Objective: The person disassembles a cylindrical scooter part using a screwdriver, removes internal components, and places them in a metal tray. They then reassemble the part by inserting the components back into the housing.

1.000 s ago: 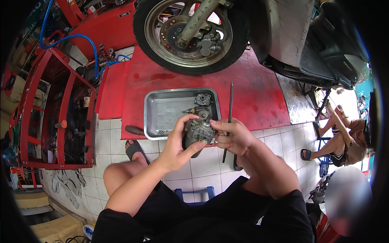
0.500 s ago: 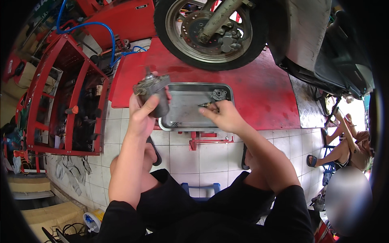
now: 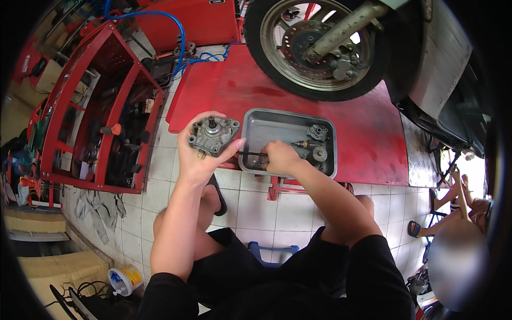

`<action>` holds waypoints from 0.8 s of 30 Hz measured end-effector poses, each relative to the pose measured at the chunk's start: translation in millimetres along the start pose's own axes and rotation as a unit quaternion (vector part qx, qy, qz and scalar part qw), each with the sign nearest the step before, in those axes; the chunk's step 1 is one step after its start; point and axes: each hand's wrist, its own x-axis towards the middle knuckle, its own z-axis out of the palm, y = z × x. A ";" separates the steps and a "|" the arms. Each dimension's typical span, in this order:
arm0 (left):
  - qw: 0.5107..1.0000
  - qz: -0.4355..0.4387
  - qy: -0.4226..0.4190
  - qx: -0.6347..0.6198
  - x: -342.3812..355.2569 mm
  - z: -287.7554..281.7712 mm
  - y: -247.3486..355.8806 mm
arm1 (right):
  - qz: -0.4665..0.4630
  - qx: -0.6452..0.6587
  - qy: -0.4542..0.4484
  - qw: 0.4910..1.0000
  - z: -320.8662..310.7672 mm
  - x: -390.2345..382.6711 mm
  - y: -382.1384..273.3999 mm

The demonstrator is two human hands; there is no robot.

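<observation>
My left hand point(image 3: 196, 160) is wrapped round a grey cast-metal housing point(image 3: 213, 140), whose short toothed shaft points up toward me. Beside it, over the near side of a metal tray point(image 3: 335, 160), my right hand point(image 3: 281, 158) is closed on a thin dark rod point(image 3: 255, 153). The rod's far end reaches left toward my left thumb; the fingers hide its other end. Small metal pieces point(image 3: 260, 164) lie by my right fingertips. Toward the tray's right end are a round metal cover point(image 3: 318, 132), a slim part with a brass-coloured section point(image 3: 308, 144) and a round-ended grey part point(image 3: 319, 154).
The tray stands on a red platform point(image 3: 368, 136) below a motorcycle's front wheel point(image 3: 320, 48). A red tool cart point(image 3: 101, 117) is at the left, with a blue air hose point(image 3: 178, 32) behind it. Another person's legs point(image 3: 448, 218) show at the far right.
My left hand has tipped the housing so its shaft end faces up toward me. My right hand has let go of the slim part in the tray, moved left and closed on the dark rod.
</observation>
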 end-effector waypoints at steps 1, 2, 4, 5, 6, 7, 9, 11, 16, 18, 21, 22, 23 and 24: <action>1.000 -0.006 -0.001 -0.017 -0.1 -0.3 1.6 | 0.004 0.000 -0.009 1.000 0.1 2.0 3.0; 0.999 -0.012 -0.001 -0.031 -0.6 -1.7 3.5 | 0.006 0.001 -0.019 1.000 -0.6 4.4 3.5; 0.996 -0.039 -0.011 -0.080 -0.8 -2.2 4.6 | 0.002 -0.003 -0.037 0.999 -0.5 8.2 5.8; 0.993 -0.051 -0.017 -0.105 -0.1 -1.6 5.3 | -0.003 -0.008 -0.043 0.999 -1.1 9.3 7.1; 0.993 -0.055 -0.021 -0.100 0.7 -1.7 4.3 | -0.008 -0.013 -0.049 0.999 -1.0 10.7 8.1; 0.992 -0.062 -0.023 -0.109 0.8 -1.6 4.0 | -0.017 -0.023 -0.050 0.998 0.2 11.5 8.8; 0.989 -0.075 -0.031 -0.125 1.8 -0.3 4.2 | -0.035 -0.042 -0.048 0.997 -1.1 10.6 7.0; 0.986 -0.078 -0.033 -0.142 1.4 1.8 3.1 | -0.043 -0.051 -0.039 0.997 -4.7 8.7 5.3; 0.983 -0.105 -0.045 -0.143 0.9 8.1 1.8 | -0.053 -0.054 -0.019 0.997 -12.7 1.9 8.2; 0.979 -0.115 -0.042 -0.160 0.5 12.2 -4.0 | -0.050 -0.052 -0.020 0.997 -8.2 2.8 11.4; 0.941 -0.221 -0.013 -0.255 -2.8 16.6 -7.3 | -0.056 -0.053 -0.004 0.997 -1.6 4.6 13.1; 0.933 -0.219 -0.030 -0.285 -4.2 18.2 -9.6 | -0.052 -0.049 -0.001 0.997 -0.3 4.9 14.1; 0.923 -0.216 -0.046 -0.315 -5.4 20.1 -12.1 | -0.049 -0.045 0.002 0.998 -0.2 5.4 14.1; 0.912 -0.214 -0.062 -0.344 -5.6 21.5 -13.3 | -0.045 -0.042 0.005 0.998 0.0 6.1 14.1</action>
